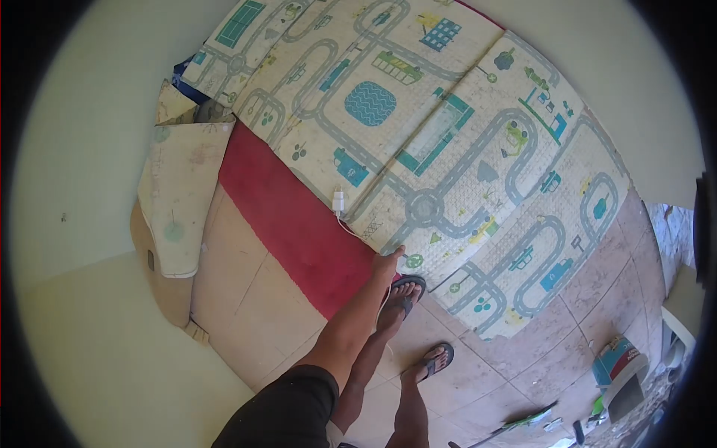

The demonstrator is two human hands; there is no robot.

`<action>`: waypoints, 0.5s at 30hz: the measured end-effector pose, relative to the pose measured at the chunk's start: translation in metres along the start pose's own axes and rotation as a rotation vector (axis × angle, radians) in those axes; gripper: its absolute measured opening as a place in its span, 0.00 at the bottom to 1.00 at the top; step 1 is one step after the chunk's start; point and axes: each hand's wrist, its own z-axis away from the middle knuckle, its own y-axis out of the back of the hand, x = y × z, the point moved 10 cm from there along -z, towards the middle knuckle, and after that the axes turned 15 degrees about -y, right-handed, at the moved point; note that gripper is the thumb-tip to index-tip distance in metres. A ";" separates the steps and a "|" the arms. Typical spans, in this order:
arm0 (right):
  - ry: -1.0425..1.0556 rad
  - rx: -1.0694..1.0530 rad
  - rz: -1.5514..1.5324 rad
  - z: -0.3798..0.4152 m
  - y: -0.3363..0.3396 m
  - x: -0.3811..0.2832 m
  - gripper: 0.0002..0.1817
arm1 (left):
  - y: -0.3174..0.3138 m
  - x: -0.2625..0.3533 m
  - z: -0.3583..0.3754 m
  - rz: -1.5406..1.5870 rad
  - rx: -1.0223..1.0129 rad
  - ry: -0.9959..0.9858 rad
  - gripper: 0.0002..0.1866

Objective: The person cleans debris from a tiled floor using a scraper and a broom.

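A large play mat (418, 127) printed with grey roads and teal buildings lies on the floor, partly over a red mat (299, 216). My left hand (387, 261) reaches down to the play mat's near edge, fingers closed on that edge where it meets the red mat. A white charger plug (338, 201) sits on the red mat just beyond the hand. Its thin white cable (349, 228) runs toward my hand. Both my feet in dark flip-flops (407, 291) stand on the tiles just behind the hand. My right hand is out of view.
A second pale folded mat (179, 194) lies at the left over a piece of brown cardboard (160, 287). A paint bucket (620, 362) and loose tools (523, 424) sit at the lower right on the tiled floor (246, 313). Pale walls close in at the left and top right.
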 end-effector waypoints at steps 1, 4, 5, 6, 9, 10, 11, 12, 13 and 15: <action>0.027 -0.003 0.002 -0.003 -0.002 -0.008 0.20 | 0.002 0.001 -0.001 0.081 0.037 0.051 0.25; 0.015 -0.024 0.010 0.023 0.014 -0.020 0.20 | 0.011 0.058 0.008 -0.029 0.073 -0.290 0.24; 0.096 -0.077 0.046 0.024 0.025 -0.017 0.20 | 0.022 0.119 0.054 -0.218 0.118 -0.330 0.24; 0.134 -0.091 0.039 0.021 0.037 -0.018 0.20 | 0.028 0.176 0.095 -0.193 0.118 -0.363 0.24; 0.071 -0.034 -0.076 0.006 0.076 0.007 0.20 | 0.075 0.347 0.227 0.112 0.110 -0.806 0.20; 0.059 -0.052 -0.132 0.007 0.083 0.009 0.19 | 0.092 0.389 0.256 0.343 0.054 -0.931 0.19; 0.041 -0.058 -0.176 0.016 0.100 0.013 0.18 | 0.115 0.383 0.215 0.257 0.118 -0.820 0.17; 0.063 -0.054 -0.189 0.023 0.115 0.017 0.18 | 0.131 0.376 0.176 0.173 0.170 -0.708 0.15; 0.109 -0.069 -0.165 0.025 0.120 0.025 0.18 | 0.140 0.387 0.192 0.181 0.153 -0.721 0.15; -0.065 -0.119 -0.341 0.023 0.149 -0.007 0.17 | 0.126 0.475 0.263 0.261 0.225 -1.192 0.16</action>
